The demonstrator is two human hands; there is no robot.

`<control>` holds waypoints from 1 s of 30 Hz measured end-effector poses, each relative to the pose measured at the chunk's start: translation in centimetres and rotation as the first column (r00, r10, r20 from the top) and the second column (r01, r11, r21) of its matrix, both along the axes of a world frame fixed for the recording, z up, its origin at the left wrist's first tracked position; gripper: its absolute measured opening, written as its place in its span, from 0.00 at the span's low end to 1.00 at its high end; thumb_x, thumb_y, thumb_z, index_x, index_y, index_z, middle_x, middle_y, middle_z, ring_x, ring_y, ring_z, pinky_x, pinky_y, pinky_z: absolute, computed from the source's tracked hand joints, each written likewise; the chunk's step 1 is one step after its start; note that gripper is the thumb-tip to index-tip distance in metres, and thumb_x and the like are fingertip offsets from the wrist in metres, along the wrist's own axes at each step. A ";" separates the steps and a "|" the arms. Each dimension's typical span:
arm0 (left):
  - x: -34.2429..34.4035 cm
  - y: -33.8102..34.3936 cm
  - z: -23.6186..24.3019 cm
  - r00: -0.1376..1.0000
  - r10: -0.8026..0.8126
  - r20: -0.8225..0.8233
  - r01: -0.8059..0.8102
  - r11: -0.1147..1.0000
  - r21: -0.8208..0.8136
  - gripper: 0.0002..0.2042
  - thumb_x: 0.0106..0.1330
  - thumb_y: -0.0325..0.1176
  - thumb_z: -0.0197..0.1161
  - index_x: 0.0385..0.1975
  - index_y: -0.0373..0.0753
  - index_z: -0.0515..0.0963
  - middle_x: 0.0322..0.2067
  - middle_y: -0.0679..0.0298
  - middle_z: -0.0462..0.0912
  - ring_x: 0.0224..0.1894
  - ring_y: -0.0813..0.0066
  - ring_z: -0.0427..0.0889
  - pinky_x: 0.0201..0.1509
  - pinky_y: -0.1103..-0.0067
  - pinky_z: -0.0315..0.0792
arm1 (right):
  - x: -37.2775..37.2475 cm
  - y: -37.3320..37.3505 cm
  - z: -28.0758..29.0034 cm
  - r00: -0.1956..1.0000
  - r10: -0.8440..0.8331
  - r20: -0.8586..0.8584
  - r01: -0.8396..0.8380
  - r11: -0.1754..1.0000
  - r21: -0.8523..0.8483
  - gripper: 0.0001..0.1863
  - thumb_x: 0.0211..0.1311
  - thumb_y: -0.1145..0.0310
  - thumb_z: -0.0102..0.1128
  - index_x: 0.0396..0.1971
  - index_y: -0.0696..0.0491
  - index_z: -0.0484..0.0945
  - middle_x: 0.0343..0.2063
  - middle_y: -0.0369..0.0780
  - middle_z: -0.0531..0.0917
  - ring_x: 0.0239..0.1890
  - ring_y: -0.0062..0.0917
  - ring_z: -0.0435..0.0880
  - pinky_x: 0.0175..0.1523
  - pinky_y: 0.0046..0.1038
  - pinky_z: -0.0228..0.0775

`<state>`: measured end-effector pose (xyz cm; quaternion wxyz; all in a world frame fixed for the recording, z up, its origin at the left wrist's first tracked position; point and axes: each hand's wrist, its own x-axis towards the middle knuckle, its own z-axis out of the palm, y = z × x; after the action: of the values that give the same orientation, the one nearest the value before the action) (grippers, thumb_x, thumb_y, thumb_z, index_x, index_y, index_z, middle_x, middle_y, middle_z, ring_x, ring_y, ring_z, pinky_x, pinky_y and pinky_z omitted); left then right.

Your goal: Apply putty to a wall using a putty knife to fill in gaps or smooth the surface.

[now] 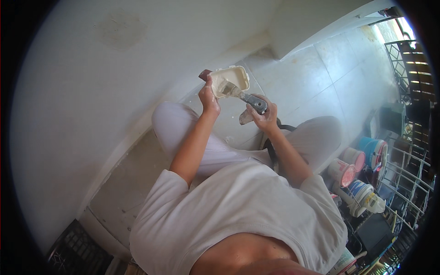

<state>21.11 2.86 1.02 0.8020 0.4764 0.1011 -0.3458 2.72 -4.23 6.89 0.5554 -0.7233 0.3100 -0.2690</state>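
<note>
Up near the white wall, the left hand (208,97) grips a cream rectangular plastic tub (230,80) by its rim, tilted toward the person so its inside is reachable. The right hand (263,114) has its fingers wrapped around a grey-handled putty knife (240,94), whose flat, smeared blade dips into the tub.

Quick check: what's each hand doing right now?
Left hand: closed on the edge of the cream plastic tub.
Right hand: closed on the putty knife, blade in the tub.
</note>
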 end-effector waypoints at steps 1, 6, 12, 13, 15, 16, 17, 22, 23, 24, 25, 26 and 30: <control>0.1 -0.2 -0.1 1.000 -0.002 -0.004 0.002 1.000 0.001 0.22 0.71 0.44 0.57 0.51 0.28 0.73 0.48 0.59 0.78 0.51 0.69 0.79 0.55 0.74 0.72 | 0.2 0.0 -0.4 0.999 -0.037 0.033 0.039 0.996 -0.074 0.17 0.53 0.71 0.68 0.42 0.62 0.79 0.26 0.41 0.85 0.29 0.20 0.84 0.38 0.22 0.75; 0.9 0.0 -0.3 0.999 -0.039 0.009 0.039 0.999 0.011 0.20 0.71 0.41 0.56 0.49 0.27 0.75 0.46 0.58 0.79 0.49 0.69 0.79 0.54 0.74 0.72 | 1.2 0.4 -1.1 0.992 -0.052 0.112 0.074 0.978 -0.196 0.18 0.52 0.74 0.66 0.43 0.63 0.78 0.30 0.43 0.85 0.29 0.20 0.83 0.38 0.22 0.74; 1.6 0.7 -1.2 0.994 -0.101 0.043 0.100 0.995 0.029 0.19 0.71 0.41 0.57 0.46 0.27 0.77 0.44 0.59 0.80 0.47 0.71 0.80 0.52 0.75 0.73 | 1.9 -0.2 -1.7 0.987 0.037 0.156 0.021 0.936 -0.352 0.19 0.46 0.74 0.65 0.42 0.57 0.76 0.25 0.42 0.83 0.25 0.30 0.84 0.32 0.26 0.75; 1.7 0.8 -1.2 0.994 -0.103 0.043 0.102 0.994 0.029 0.19 0.71 0.41 0.57 0.46 0.27 0.77 0.44 0.59 0.80 0.47 0.71 0.80 0.52 0.75 0.73 | 1.9 -0.3 -1.7 0.986 0.050 0.160 0.003 0.948 -0.318 0.18 0.47 0.73 0.65 0.41 0.57 0.76 0.25 0.42 0.83 0.24 0.30 0.84 0.33 0.26 0.75; 1.9 1.0 -1.4 0.985 -0.169 0.034 0.167 0.985 0.041 0.23 0.70 0.46 0.57 0.53 0.32 0.73 0.51 0.60 0.77 0.54 0.69 0.77 0.57 0.73 0.71 | 2.2 -0.5 -0.9 0.985 0.063 0.162 -0.014 0.958 -0.287 0.18 0.47 0.73 0.66 0.41 0.57 0.76 0.24 0.42 0.83 0.24 0.30 0.83 0.33 0.26 0.74; 2.1 0.9 -1.5 0.985 -0.171 0.033 0.169 0.985 0.039 0.23 0.70 0.46 0.57 0.53 0.32 0.73 0.51 0.60 0.77 0.54 0.69 0.77 0.57 0.73 0.71 | 2.5 -0.5 -0.5 0.992 0.053 0.117 -0.020 0.962 -0.272 0.17 0.49 0.71 0.67 0.40 0.57 0.76 0.25 0.42 0.83 0.24 0.29 0.83 0.33 0.26 0.74; 2.2 1.1 -1.7 0.985 -0.173 0.010 0.172 0.984 0.041 0.23 0.70 0.46 0.57 0.54 0.31 0.73 0.51 0.61 0.77 0.54 0.69 0.77 0.57 0.73 0.71 | 2.7 -0.4 -0.3 0.997 0.044 0.070 -0.025 0.967 -0.254 0.17 0.51 0.69 0.69 0.40 0.57 0.76 0.25 0.41 0.83 0.24 0.27 0.83 0.34 0.25 0.74; 2.4 1.3 -2.6 0.985 -0.173 -0.014 0.173 0.985 0.019 0.24 0.69 0.46 0.58 0.55 0.31 0.72 0.51 0.61 0.77 0.54 0.69 0.77 0.58 0.73 0.70 | 2.5 -0.7 -0.9 0.997 -0.076 -0.011 0.075 0.994 -0.076 0.16 0.57 0.64 0.69 0.37 0.59 0.78 0.22 0.40 0.83 0.24 0.21 0.81 0.33 0.23 0.73; 2.3 1.3 -2.8 0.988 -0.153 -0.013 0.154 0.988 0.029 0.24 0.69 0.46 0.58 0.54 0.31 0.73 0.51 0.61 0.77 0.53 0.69 0.77 0.57 0.73 0.71 | 2.4 -0.9 -1.0 0.989 -0.118 -0.089 0.114 0.992 -0.047 0.15 0.58 0.63 0.69 0.36 0.60 0.80 0.20 0.39 0.82 0.23 0.19 0.80 0.32 0.23 0.72; 2.2 1.3 -3.0 0.991 -0.134 -0.012 0.134 0.990 0.040 0.24 0.69 0.46 0.58 0.53 0.31 0.73 0.50 0.60 0.78 0.53 0.68 0.78 0.57 0.73 0.71 | 2.1 -1.2 -1.1 0.989 -0.118 -0.091 0.113 0.992 -0.050 0.15 0.58 0.63 0.69 0.36 0.60 0.80 0.20 0.39 0.82 0.23 0.19 0.80 0.32 0.23 0.72; 2.3 1.3 -3.2 0.991 -0.134 -0.014 0.134 0.990 0.037 0.24 0.69 0.46 0.58 0.53 0.31 0.73 0.50 0.60 0.78 0.53 0.68 0.78 0.57 0.73 0.71 | 1.8 -1.5 -1.1 0.982 -0.097 -0.162 0.098 0.995 0.002 0.14 0.58 0.64 0.69 0.33 0.61 0.81 0.19 0.39 0.82 0.22 0.19 0.79 0.30 0.23 0.71; 2.3 1.3 -3.3 0.992 -0.128 -0.001 0.128 0.989 0.068 0.23 0.69 0.46 0.59 0.53 0.32 0.74 0.50 0.61 0.78 0.53 0.69 0.78 0.56 0.73 0.72 | 1.6 -1.6 -0.9 0.970 -0.074 -0.234 0.089 0.994 0.056 0.13 0.58 0.64 0.68 0.31 0.62 0.81 0.18 0.39 0.82 0.21 0.18 0.78 0.29 0.22 0.70; 2.3 1.2 -3.1 0.998 -0.070 0.003 0.070 0.995 0.077 0.20 0.69 0.42 0.61 0.45 0.28 0.77 0.44 0.60 0.80 0.46 0.73 0.79 0.51 0.76 0.72 | 1.5 -1.4 -1.2 0.989 -0.061 -0.132 0.048 0.994 -0.100 0.11 0.58 0.68 0.67 0.29 0.61 0.81 0.18 0.39 0.82 0.19 0.18 0.77 0.26 0.22 0.68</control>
<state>23.40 4.09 -2.05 0.7707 0.5114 0.0952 -0.3680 4.24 -5.65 5.66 0.4900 -0.7571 0.3529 -0.2494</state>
